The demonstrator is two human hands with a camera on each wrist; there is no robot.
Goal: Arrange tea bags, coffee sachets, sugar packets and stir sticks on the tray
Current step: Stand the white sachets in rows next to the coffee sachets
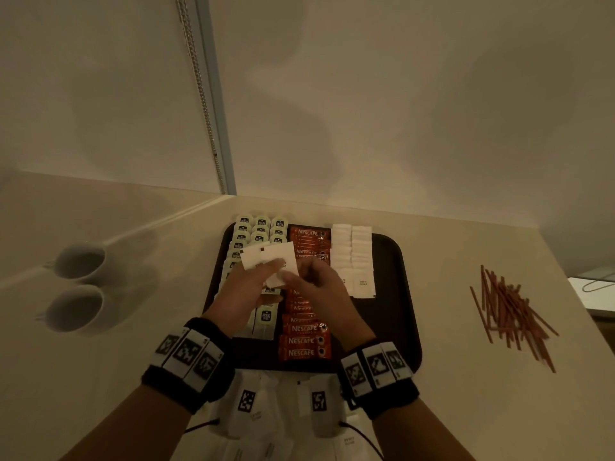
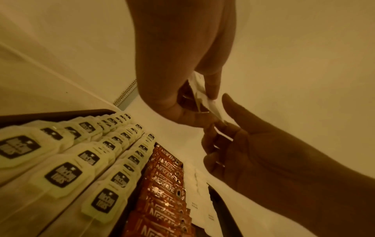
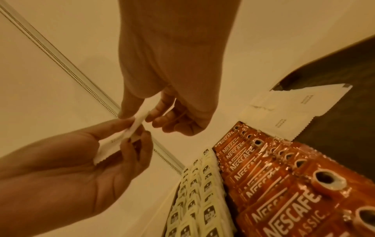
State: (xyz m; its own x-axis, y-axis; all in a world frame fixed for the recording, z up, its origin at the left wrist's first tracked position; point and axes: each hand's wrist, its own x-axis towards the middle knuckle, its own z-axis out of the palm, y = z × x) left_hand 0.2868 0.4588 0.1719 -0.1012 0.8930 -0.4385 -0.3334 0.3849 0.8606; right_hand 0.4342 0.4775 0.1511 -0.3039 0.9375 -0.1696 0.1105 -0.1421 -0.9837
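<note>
Both hands pinch sugar packets [image 1: 269, 261] above the tray [image 1: 392, 294], left hand [image 1: 248, 291] gripping the stack, right hand [image 1: 319, 287] pinching one; light, limp, slippery paper, best held by the edges

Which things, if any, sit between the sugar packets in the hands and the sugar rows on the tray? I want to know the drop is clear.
Nothing visible does. Both the left hand and right hand pinch sugar packets above the coffee sachets; the sugar rows lie open just right of them on the tray.
</note>
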